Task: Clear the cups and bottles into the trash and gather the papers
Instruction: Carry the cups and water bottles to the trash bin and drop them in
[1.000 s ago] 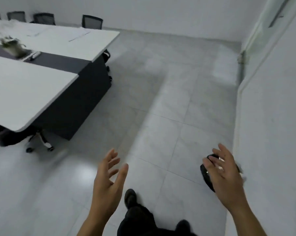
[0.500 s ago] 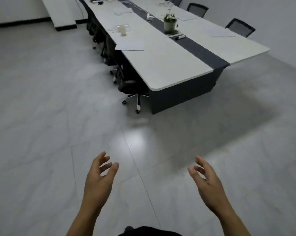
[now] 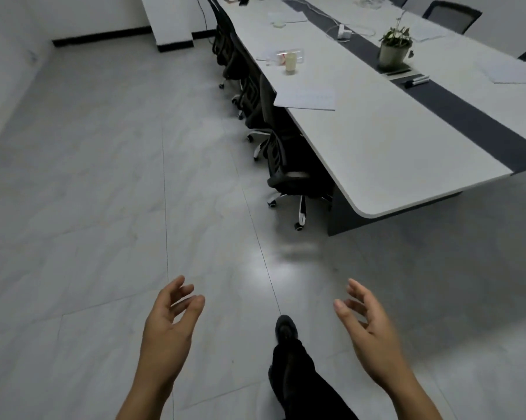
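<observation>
My left hand (image 3: 169,324) and my right hand (image 3: 369,327) hang empty above the grey floor, fingers loosely spread, well short of the long white table (image 3: 385,153). On the table's near side stands a pale paper cup (image 3: 291,63), with a clear plastic bottle (image 3: 289,55) lying behind it. A sheet of paper (image 3: 308,100) overhangs the table edge closer to me. More papers lie far up the table (image 3: 287,17) and on its right side (image 3: 511,71).
Black office chairs (image 3: 289,165) are tucked along the table's left side. A potted plant (image 3: 393,50), markers (image 3: 416,81) and a white charger with cables (image 3: 345,33) sit on the dark centre strip. My dark shoe (image 3: 286,330) steps forward over open tiled floor.
The view has swung from the wall and black bin towards the table, which is now closer. Both hands stay empty and spread in front of me; the bin is out of view.
</observation>
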A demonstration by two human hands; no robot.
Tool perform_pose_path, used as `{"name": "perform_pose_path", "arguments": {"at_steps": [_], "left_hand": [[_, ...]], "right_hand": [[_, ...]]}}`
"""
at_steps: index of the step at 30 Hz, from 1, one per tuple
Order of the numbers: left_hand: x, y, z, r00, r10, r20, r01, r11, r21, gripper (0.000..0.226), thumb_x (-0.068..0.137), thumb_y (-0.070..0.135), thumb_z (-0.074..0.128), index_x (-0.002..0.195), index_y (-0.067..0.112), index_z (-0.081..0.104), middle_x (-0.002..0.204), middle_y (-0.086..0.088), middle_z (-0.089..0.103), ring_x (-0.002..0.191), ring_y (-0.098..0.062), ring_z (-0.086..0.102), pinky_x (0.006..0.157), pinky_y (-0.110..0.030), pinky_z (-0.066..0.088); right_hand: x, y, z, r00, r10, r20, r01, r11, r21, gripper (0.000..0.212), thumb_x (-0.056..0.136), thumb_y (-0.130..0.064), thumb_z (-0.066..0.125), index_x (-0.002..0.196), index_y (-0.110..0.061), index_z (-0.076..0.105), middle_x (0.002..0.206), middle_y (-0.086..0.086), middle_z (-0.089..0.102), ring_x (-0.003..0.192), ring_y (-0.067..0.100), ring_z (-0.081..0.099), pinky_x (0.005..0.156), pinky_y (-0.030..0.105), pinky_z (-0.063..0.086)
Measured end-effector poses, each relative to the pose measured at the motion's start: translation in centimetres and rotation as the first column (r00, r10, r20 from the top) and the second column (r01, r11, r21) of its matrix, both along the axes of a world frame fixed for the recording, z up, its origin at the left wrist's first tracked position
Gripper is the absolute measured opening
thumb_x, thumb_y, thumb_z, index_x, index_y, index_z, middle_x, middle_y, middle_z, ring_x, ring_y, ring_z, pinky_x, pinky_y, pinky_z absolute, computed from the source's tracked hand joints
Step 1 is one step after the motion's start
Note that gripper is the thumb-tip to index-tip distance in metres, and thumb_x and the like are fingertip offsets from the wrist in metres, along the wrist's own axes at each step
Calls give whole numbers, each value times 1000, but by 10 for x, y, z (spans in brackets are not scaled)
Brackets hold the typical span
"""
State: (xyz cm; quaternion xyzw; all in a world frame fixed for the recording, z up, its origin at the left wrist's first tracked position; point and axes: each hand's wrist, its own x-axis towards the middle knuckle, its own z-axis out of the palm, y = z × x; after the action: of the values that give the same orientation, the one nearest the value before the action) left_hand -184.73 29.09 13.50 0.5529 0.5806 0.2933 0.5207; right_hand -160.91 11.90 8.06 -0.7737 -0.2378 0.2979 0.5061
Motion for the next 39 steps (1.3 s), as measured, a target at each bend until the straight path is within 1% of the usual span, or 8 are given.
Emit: {"name": "perform_pose_path", "arguments": {"at_steps": [4,7,12,20,25,30,34,39], "left_hand": [[44,95,9,999,35,-36,-35,999,-9,42,92,22,67,129,34,53,121,13,63,114,-11,62,103,-49,48],[75,169,34,997,77,-28,-75,996,42,44,92,23,67,131,33,52,122,12,63,114,-9,61,103,-45,48],[104,282,43,994,112,14,-112,990,82,47,92,23,65,136,29,50,123,11,62,115,-6,60,91,-28,48],[135,506,-16,985,165,40,-165,986,-8,46,92,22,66,135,28,51,123,8,63,110,2,59,85,-22,44],[176,671,5,998,54,9,-55,998,29,47,93,24,65,137,29,49,124,13,60,113,1,57,80,-15,42],[244,815,37,996,-92,-1,91,990,104,48,93,23,65,138,28,49,123,14,61,114,-2,59,80,-12,42],[304,904,26,986,-168,-2,167,978,128,48,93,22,65,138,27,50,122,13,62,115,-3,59,82,-16,44],[397,1003,-1,965,-260,-37,263,960,100,46,92,19,66,134,30,50,123,10,63,113,-3,60,89,-24,47]], "right_hand": [[60,110,0,999,37,-24,-37,999,-23,58,93,-36,62,146,-29,40,140,-9,51,117,2,54,79,12,43],[102,200,28,995,88,37,-88,996,8,50,94,-37,61,140,-37,42,137,-13,52,116,-3,53,79,12,42],[145,341,56,982,181,55,-182,983,8,53,92,-40,62,142,-34,46,133,-17,54,120,-1,54,84,12,42],[179,575,11,982,185,26,-183,981,-70,53,90,-41,65,140,-36,48,135,-17,54,121,2,56,101,41,50],[209,711,35,989,141,42,-139,989,-57,58,90,-37,67,144,-33,45,139,-13,52,121,1,54,93,20,45],[251,811,58,1000,-14,14,13,1000,14,54,91,-34,67,141,-35,47,130,-17,54,107,-10,58,69,7,49],[291,876,40,993,-114,-4,114,993,31,54,91,-34,67,141,-35,46,135,-20,53,116,-8,54,86,13,44],[364,962,6,974,-224,-32,224,975,-5,56,91,-35,67,143,-35,44,140,-18,50,120,-5,53,87,15,43]]}}
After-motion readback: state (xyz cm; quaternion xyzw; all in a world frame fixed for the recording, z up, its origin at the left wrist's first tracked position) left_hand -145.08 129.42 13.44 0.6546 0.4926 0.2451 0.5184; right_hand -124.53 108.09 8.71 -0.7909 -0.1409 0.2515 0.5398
